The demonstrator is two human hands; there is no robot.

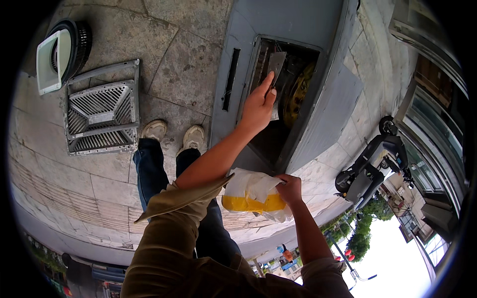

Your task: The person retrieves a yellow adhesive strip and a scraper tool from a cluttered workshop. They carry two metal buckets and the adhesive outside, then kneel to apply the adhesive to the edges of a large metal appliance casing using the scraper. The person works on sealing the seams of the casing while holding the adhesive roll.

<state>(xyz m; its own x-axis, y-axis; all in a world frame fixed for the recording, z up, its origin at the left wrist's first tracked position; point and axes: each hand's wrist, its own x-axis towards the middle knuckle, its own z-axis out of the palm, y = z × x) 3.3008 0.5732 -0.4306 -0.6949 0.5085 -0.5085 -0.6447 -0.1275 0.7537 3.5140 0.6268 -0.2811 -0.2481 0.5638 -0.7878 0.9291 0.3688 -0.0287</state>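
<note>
My left hand (257,110) is closed around a scraper with a flat metal blade (277,62), index finger stretched toward the blade. It reaches over the rectangular opening of a grey metal cabinet (284,19). Inside the opening, a round yellow part (300,94) shows beside the hand; the rest is dark. Lower down and to the right, my right hand (289,189) grips the upper edge of a white plastic bag (251,181) with a yellow band. The bag's contents are hidden.
A slatted metal grille (102,110) in a frame lies on the paving at left. Behind it is a round black ribbed part (82,47) with a white square frame (40,64). A parked scooter (370,164) stands at right. My shoes (194,137) are beside the cabinet.
</note>
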